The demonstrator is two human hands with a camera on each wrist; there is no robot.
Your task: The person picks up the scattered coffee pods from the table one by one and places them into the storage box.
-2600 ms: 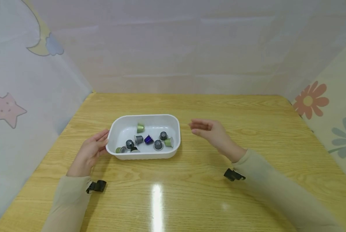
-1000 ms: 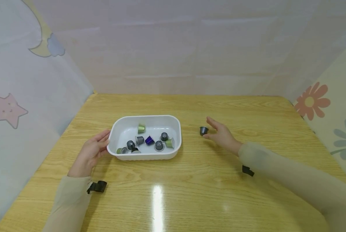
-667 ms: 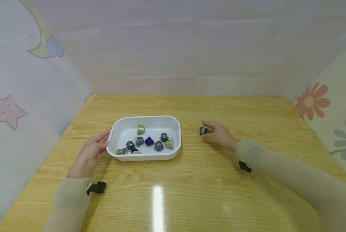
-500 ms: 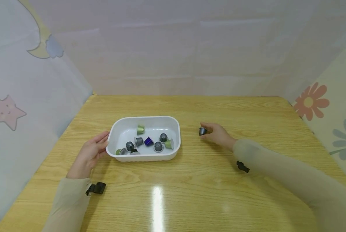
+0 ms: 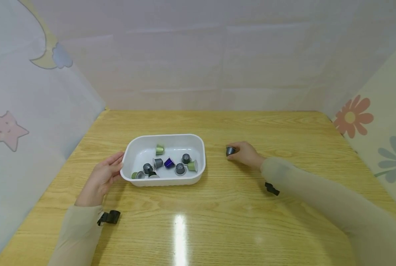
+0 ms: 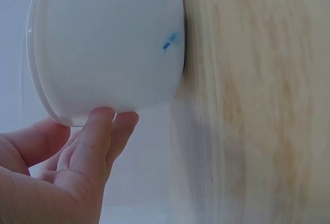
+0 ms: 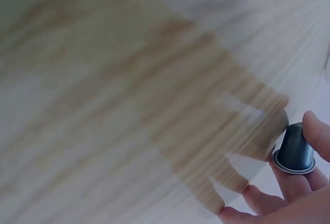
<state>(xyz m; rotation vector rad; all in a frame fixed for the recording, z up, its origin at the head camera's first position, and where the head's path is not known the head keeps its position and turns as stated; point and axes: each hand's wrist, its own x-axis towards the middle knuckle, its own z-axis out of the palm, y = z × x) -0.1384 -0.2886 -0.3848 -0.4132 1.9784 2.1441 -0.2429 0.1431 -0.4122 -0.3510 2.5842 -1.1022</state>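
Note:
In the head view my right hand (image 5: 245, 154) pinches a dark grey coffee capsule (image 5: 230, 151) between thumb and fingers, right of the tray. The right wrist view shows that capsule (image 7: 295, 151) with its wide rim down, the thumb on one side and fingers on the other; the fingertips are at the reflective tabletop. My left hand (image 5: 101, 177) holds the left end of a white plastic tray (image 5: 164, 181), thumb at the rim and fingers against the outer wall. Several capsules lie in it: grey ones (image 5: 180, 169), green ones (image 5: 159, 149) and a purple one (image 5: 169, 163).
The wood-grain table (image 5: 217, 221) extends in front of and beyond the tray. Pale printed sheets (image 5: 184, 66) stand along its back and both sides. Each wrist carries a black camera mount (image 5: 109, 217).
The right hand shifted right, opening beside the grey capsule, then its thumb and fingers closed on it. Hand and capsule moved slightly left. The left hand stayed on the tray.

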